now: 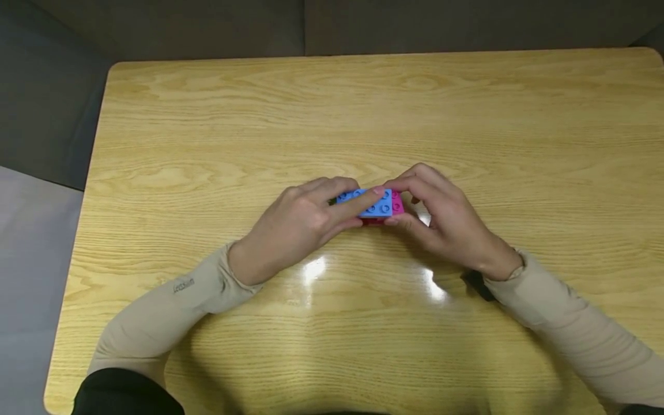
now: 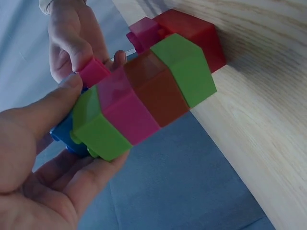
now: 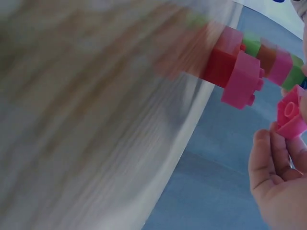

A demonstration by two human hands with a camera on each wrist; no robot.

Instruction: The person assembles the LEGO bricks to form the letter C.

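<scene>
A tower of toy building blocks stands on the table. From its red block (image 2: 196,36) at the bottom rise a green block (image 2: 184,69), a brown block (image 2: 156,84), a magenta block (image 2: 127,108), another green block (image 2: 100,132) and a blue block (image 1: 384,210). Low on one side sits a pink block (image 3: 242,79), studs up. My left hand (image 1: 298,222) grips the upper end, thumb and fingers on opposite sides, index finger across the blue top. My right hand (image 1: 451,219) pinches another pink block (image 3: 290,112) right beside the blue one, its hollow underside showing.
The wood-grain table (image 1: 218,127) spreads around the tower, with its edge (image 1: 311,56) at the back meeting a dark grey partition (image 1: 207,29). A dark strap (image 1: 477,285) shows at the right wrist.
</scene>
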